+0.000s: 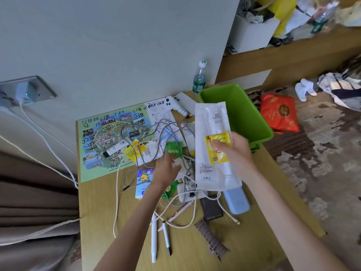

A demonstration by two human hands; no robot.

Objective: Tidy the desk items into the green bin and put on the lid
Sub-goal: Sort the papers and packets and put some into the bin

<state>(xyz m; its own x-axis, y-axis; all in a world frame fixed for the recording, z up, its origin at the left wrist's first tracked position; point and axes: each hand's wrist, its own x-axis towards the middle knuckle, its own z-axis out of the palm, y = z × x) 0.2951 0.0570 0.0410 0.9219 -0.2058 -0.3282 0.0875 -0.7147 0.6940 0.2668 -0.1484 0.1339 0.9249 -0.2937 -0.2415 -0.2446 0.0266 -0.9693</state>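
The green bin (246,114) stands open at the desk's far right corner; no lid shows. My right hand (234,151) grips a long white sealed pouch (211,133) together with a yellow sachet (219,151), held upright just in front of the bin. My left hand (168,169) reaches into the tangle of cables (156,133) and pinches a small white crumpled item (178,162) beside a green sachet (173,149). A second yellow sachet (134,150) and a white tube (117,148) lie on the map sheet (109,139).
On the wooden desk (101,212) lie pens (166,237), a brown hair clip (213,239), a dark box (212,210), a blue case (237,202) and a cartoon tissue pack (143,182). A water bottle (199,79) stands behind the bin. A red packet (279,114) lies on the floor.
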